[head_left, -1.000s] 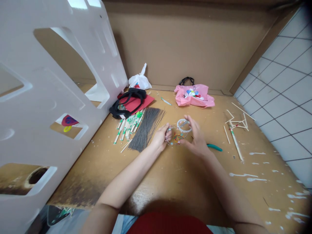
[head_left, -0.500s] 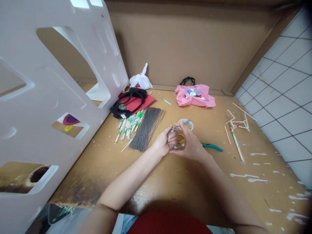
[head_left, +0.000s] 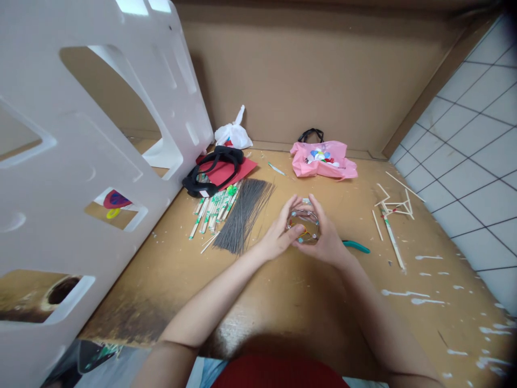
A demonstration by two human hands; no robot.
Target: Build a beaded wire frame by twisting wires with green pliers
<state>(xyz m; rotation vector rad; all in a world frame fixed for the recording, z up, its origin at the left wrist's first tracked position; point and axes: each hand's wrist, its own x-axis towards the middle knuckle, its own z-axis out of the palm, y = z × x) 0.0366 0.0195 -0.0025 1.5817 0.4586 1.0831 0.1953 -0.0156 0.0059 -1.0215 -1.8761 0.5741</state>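
Note:
Between my hands is a beaded wire ring (head_left: 300,240), with pale blue and clear beads spaced along it. My left hand (head_left: 279,235) grips its left side, the thumb laid across toward the middle. Around the right side curve the fingers of my right hand (head_left: 326,241), also holding it. Red and yellow loops (head_left: 308,234) show through the ring; whether they touch it I cannot tell. Just right of my right hand sticks out the teal handle (head_left: 356,247) of a tool whose head is hidden behind the hand.
Grey wires (head_left: 244,215) lie left of my hands, beside green-and-white wrapped chopsticks (head_left: 214,213). Behind them are a black strap (head_left: 238,167) and red paper (head_left: 249,166). A pink bag (head_left: 299,161) stands at the back, a stick frame (head_left: 398,207) at right, a white plastic panel (head_left: 121,258) at left.
Both hands have shifted slightly right with the ring. My left hand has opened from a curled fist, its thumb now across the ring. The white round item behind is now mostly covered.

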